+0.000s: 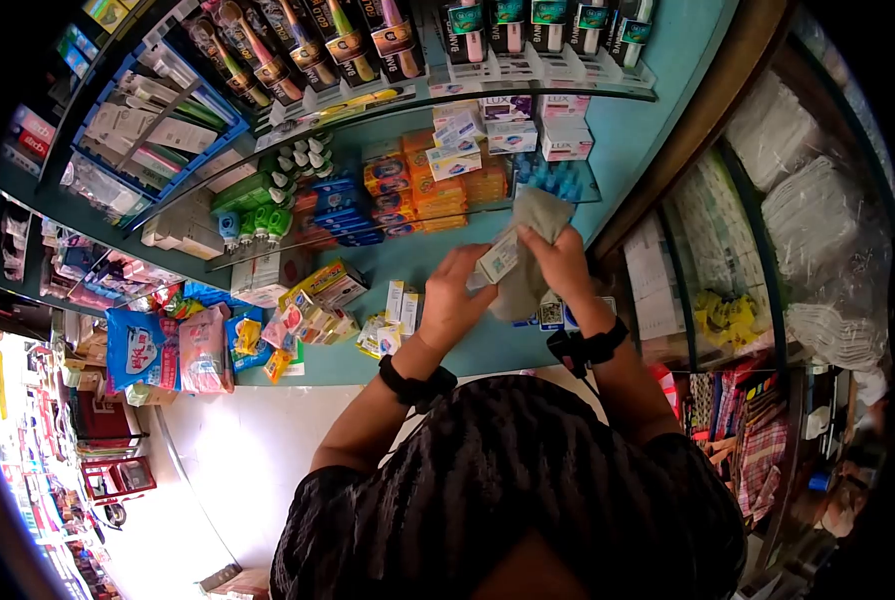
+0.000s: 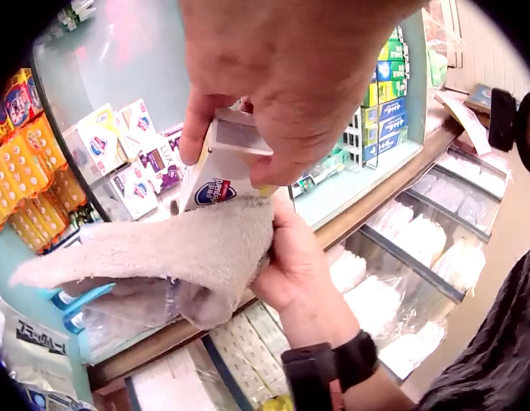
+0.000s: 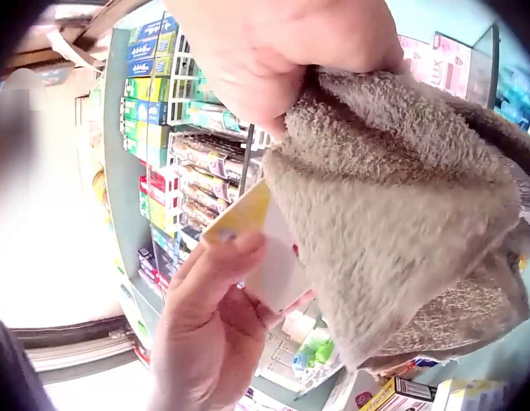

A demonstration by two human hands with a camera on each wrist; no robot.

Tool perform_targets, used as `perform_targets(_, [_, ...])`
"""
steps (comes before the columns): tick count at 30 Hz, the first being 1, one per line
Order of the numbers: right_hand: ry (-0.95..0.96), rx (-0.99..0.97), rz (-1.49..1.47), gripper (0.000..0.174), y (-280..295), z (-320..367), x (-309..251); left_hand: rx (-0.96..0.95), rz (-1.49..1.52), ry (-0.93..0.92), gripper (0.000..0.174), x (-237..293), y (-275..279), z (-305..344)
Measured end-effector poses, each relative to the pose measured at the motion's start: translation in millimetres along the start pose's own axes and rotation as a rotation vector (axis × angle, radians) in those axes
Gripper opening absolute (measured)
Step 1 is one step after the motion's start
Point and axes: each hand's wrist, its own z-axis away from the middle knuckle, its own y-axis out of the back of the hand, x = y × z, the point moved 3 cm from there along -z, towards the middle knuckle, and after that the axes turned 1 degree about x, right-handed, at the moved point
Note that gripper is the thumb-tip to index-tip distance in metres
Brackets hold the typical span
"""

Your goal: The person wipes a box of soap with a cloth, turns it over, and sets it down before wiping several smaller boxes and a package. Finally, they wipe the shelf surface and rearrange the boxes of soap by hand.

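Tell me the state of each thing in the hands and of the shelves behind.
Small white cardboard box: pinched by fingers, against the cloth.
Grey-beige terry cloth: bunched, hanging from the grip.
Left hand: holds the box.
Right hand: grips the cloth.
Glass wall shelves: stocked with packaged goods.

The box [image 1: 497,258] sits between the left hand [image 1: 452,300] and the right hand [image 1: 562,265]. The cloth [image 1: 542,215] lies against the box's right side, under the right hand. Behind them stand shelves [image 1: 447,350], with toothbrushes [image 1: 297,50] on the top one and soap boxes [image 1: 437,185] below. Packets [image 1: 312,310] lie left of the hands and bagged goods [image 1: 817,220] to the right.
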Motion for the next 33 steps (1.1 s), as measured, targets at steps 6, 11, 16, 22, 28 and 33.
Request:
perform_targets(6, [-0.173, -0.161, -0.433, 0.038, -3, 10, -9, -0.061, 0.662, 0.453, 0.037, -11, 4, 19])
perform_targets(11, [-0.237, -0.345, -0.521, 0.042, -3, 17, -32, -0.065, 1.030, 0.596, 0.031, -18, 15, 26])
perform_targets(16, [-0.148, -0.326, -0.429, 0.039, -5, 29, -38, -0.142, 1.281, 0.785, 0.036, -12, 22, 28])
perform_targets(22, [0.002, -0.314, -0.307, 0.035, -10, 42, -61, -0.488, 1.375, 0.853, 0.052, -21, 36, 24])
perform_targets(28, [-0.227, -0.131, -0.494, 0.038, -11, 38, -59, -0.428, 1.477, 0.815, 0.057, -17, 25, 27])
perform_targets(33, [-0.241, -0.088, -0.529, 0.037, -7, 35, -50, -0.375, 1.604, 0.819, 0.058, -11, 24, 29])
